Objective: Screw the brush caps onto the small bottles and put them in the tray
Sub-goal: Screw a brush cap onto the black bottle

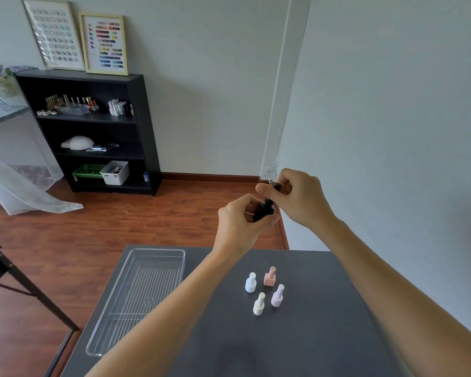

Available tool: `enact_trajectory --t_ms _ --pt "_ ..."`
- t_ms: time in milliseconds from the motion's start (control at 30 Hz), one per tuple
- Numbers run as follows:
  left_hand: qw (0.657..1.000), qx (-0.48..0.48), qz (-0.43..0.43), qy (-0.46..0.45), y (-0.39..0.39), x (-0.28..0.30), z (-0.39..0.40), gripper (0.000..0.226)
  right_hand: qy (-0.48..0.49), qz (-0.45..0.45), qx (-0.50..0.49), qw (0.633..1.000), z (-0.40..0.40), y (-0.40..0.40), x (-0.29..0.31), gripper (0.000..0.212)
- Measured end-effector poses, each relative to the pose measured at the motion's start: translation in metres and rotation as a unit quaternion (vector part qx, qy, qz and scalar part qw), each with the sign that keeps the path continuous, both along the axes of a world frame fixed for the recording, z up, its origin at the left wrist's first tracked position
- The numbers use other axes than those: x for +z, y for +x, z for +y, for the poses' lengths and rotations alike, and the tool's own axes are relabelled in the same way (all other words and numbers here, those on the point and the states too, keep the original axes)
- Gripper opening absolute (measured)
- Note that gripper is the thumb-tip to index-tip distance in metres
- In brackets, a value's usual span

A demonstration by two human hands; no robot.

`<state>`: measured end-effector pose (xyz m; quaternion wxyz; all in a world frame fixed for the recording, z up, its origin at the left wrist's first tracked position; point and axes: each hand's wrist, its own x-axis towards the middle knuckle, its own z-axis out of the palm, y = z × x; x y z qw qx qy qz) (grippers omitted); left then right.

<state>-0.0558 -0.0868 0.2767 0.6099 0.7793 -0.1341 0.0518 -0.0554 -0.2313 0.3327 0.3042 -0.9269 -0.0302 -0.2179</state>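
Raised above the far edge of the table, my left hand (pixel 239 217) grips a small black bottle (pixel 263 210). My right hand (pixel 297 194) pinches the black brush cap (pixel 276 186) just above the bottle's neck; whether the cap touches the neck I cannot tell. A clear plastic tray (pixel 158 253) lies on the left side of the dark table and holds no bottles. Several capped pastel bottles stand in a cluster to its right: a white-blue one (pixel 250 282), a pink one (pixel 269 276), a lilac one (pixel 278 296) and a cream one (pixel 259 304).
The dark grey table (pixel 310 336) stands against a pale wall on the right. Across the wooden floor stands a black shelf unit (pixel 93 131) with polish bottles, bins and framed colour charts. A dark table leg (pixel 25 284) is at the left.
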Motion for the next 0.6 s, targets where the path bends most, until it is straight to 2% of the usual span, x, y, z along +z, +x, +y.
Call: enact_trajectory --t_ms 167,300,333,433,500,567,600 --pt "1.0 0.006 0.002 0.003 0.002 0.002 0.0 0.018 0.096 0.073 0.152 0.981 -0.016 -0.003 0.002 0.026" --pt "1.0 -0.006 0.003 0.011 0.0 0.0 -0.003 0.019 0.087 0.036 0.122 0.988 -0.02 -0.004 0.001 0.008" --pt "1.0 -0.007 0.005 0.014 0.0 -0.001 -0.004 0.02 0.081 0.034 0.107 0.99 -0.02 -0.004 0.001 0.008" --pt "1.0 -0.015 0.013 0.021 -0.002 -0.003 -0.007 0.021 -0.005 0.053 0.042 0.998 -0.016 -0.002 -0.002 0.044" --pt "0.999 -0.019 0.016 0.026 -0.003 -0.005 -0.009 0.021 -0.064 0.089 0.02 0.994 -0.015 -0.001 -0.003 0.06" --pt "0.999 -0.015 0.017 0.025 -0.004 -0.006 -0.009 0.021 -0.059 0.117 0.04 0.991 -0.02 -0.003 -0.003 0.058" --pt "0.999 -0.012 0.017 0.025 -0.004 -0.006 -0.008 0.022 -0.038 0.12 0.059 0.99 -0.024 -0.004 -0.003 0.043"
